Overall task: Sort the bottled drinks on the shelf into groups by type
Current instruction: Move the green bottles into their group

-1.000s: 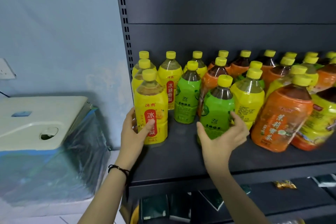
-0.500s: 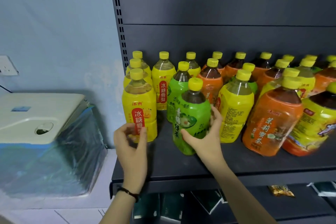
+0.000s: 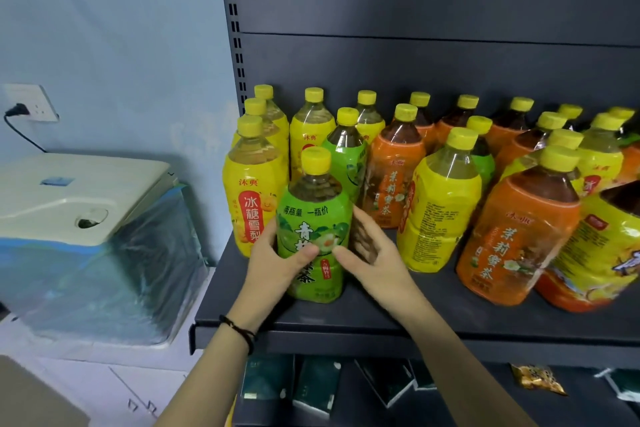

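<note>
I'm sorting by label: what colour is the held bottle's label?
Green, on the bottle; head view shows it.

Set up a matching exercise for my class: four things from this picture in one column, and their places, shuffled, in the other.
Things
1. green-label bottle
2. front orange-label bottle
3. snack packet
4. black plug

Places
A. in the wall socket
B. on the lower shelf
C. between the left hand and right hand
D. standing untouched on the drinks shelf, right of both hands

Pairs: 1-C, 2-D, 3-B, 4-A
</note>
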Motion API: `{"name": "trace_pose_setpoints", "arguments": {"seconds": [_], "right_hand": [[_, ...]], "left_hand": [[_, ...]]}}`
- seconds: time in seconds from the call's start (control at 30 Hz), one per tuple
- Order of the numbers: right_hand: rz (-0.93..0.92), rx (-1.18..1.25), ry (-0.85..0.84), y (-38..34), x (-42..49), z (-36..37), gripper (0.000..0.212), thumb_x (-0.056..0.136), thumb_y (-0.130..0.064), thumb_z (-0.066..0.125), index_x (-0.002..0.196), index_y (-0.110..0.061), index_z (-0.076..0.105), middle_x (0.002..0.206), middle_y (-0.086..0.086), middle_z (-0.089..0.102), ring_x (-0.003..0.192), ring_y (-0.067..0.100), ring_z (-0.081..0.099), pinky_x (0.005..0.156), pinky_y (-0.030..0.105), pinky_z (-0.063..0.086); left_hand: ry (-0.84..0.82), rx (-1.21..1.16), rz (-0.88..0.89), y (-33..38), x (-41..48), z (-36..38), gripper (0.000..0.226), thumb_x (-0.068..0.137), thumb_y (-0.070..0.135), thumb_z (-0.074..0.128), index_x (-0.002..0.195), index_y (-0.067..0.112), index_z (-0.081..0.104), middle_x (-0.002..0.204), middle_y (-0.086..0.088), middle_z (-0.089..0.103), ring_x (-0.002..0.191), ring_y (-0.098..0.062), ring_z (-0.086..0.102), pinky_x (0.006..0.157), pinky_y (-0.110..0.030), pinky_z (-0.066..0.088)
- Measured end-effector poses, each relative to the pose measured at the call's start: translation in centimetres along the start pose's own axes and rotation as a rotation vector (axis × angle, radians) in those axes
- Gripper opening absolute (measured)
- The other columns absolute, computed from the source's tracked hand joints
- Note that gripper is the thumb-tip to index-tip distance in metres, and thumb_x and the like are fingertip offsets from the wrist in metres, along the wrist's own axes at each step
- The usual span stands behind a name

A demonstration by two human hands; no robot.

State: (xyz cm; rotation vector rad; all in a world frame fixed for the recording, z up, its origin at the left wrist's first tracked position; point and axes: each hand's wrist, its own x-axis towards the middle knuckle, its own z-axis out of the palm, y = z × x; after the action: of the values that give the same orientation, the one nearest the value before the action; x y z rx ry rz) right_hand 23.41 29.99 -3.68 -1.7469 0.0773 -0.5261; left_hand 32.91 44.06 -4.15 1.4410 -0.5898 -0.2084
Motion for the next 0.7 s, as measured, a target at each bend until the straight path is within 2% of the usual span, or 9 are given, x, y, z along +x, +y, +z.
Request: {"name": "trace_pose_setpoints", "arguments": {"seconds": [0.07,0.13,0.2,0.27,0.33,0.43,0.53,0.63,0.7], "right_hand": [[-0.085,-0.011,0.276,-0.4,-1.0,-0.8,0.044,0.08,-0.035,0.073,0.121,-0.035,0.057,0.124,-0.009,0.063,0.116,0.007,0.058,0.096,0.025,0.046],[-0.167,-0.082,0.557,-0.4,-2.2,-2.0,0.029,0.083,-0.022,0.072,0.109,-0.03,0.061,0.111,-0.004,0.063,0.102,0.011,0.06,0.086,0.023,0.048],[-0.195,-0.298,0.71,0.2,-3.1,-3.1,0.035,0.082,-0.021,0.073,0.112,-0.027,0.056,0.115,-0.003,0.052,0.106,0.015,0.053,0.089,0.027,0.046],[-0.157,-0.452,0.81,1.3,-3.6,-3.7,0.05,0.079,-0.019,0.077,0.122,-0.018,0.051,0.122,0.0,0.04,0.116,0.015,0.041,0.1,0.041,0.041],[-0.131,-0.513,0.866,1.9,-3.6,-4.0,0.071,0.075,-0.02,0.08,0.135,-0.011,0.042,0.13,0.009,0.035,0.123,0.011,0.027,0.107,0.049,0.032],[-0.105,-0.566,0.818,1.9,-2.7,-3.8,0.1,0.072,-0.027,0.082,0.149,-0.011,0.02,0.147,0.016,0.023,0.13,0.014,0.018,0.111,0.035,0.015],[-0.057,-0.575,0.804,1.8,-1.1,-3.1,0.115,0.07,-0.038,0.081,0.151,-0.008,0.005,0.156,0.019,0.01,0.142,0.028,0.01,0.111,0.029,0.001],[-0.073,-0.432,0.848,1.7,0.5,-3.8,0.108,0.077,-0.031,0.078,0.151,-0.008,0.003,0.158,0.016,0.008,0.146,0.026,0.009,0.119,0.036,0.008],[-0.075,-0.363,0.856,1.4,1.2,-5.2,0.102,0.08,-0.026,0.075,0.152,-0.014,0.004,0.159,0.012,0.013,0.146,0.023,0.015,0.116,0.027,0.015]], "left_hand": [[0.067,0.038,0.008,-0.4,-0.6,-0.2,0.1,0.033,0.079,0.075,0.118,0.029,0.055,0.11,0.011,0.07,0.105,-0.007,0.064,0.085,-0.028,0.054],[0.139,0.095,0.017,-0.6,-1.4,-0.5,0.112,0.037,0.079,0.075,0.13,0.021,0.051,0.122,0.003,0.065,0.113,-0.014,0.061,0.095,-0.041,0.051],[0.201,0.101,0.047,-0.5,-2.1,-0.6,0.101,0.043,0.075,0.076,0.128,0.025,0.052,0.118,0.007,0.066,0.11,-0.01,0.062,0.092,-0.039,0.051],[0.251,0.1,0.084,-0.3,-2.6,-0.7,0.076,0.048,0.065,0.077,0.116,0.037,0.055,0.108,0.014,0.068,0.1,-0.003,0.064,0.086,-0.032,0.052],[0.279,0.095,0.098,-0.1,-2.7,-0.8,0.062,0.052,0.058,0.076,0.108,0.043,0.055,0.104,0.017,0.068,0.097,-0.001,0.064,0.082,-0.028,0.051],[0.293,0.089,0.109,0.0,-2.9,-1.1,0.056,0.053,0.057,0.074,0.103,0.045,0.054,0.097,0.023,0.068,0.092,0.004,0.064,0.077,-0.021,0.051],[0.314,0.098,0.111,0.1,-2.9,-1.3,0.052,0.053,0.057,0.073,0.101,0.047,0.054,0.096,0.022,0.068,0.091,0.003,0.064,0.079,-0.027,0.051],[0.314,0.091,0.112,0.2,-3.0,-1.8,0.05,0.054,0.055,0.073,0.099,0.049,0.054,0.097,0.019,0.068,0.09,0.002,0.064,0.078,-0.026,0.052],[0.313,0.083,0.118,0.3,-3.1,-2.0,0.05,0.054,0.054,0.073,0.1,0.048,0.054,0.096,0.02,0.068,0.09,0.002,0.064,0.075,-0.023,0.051]]}}
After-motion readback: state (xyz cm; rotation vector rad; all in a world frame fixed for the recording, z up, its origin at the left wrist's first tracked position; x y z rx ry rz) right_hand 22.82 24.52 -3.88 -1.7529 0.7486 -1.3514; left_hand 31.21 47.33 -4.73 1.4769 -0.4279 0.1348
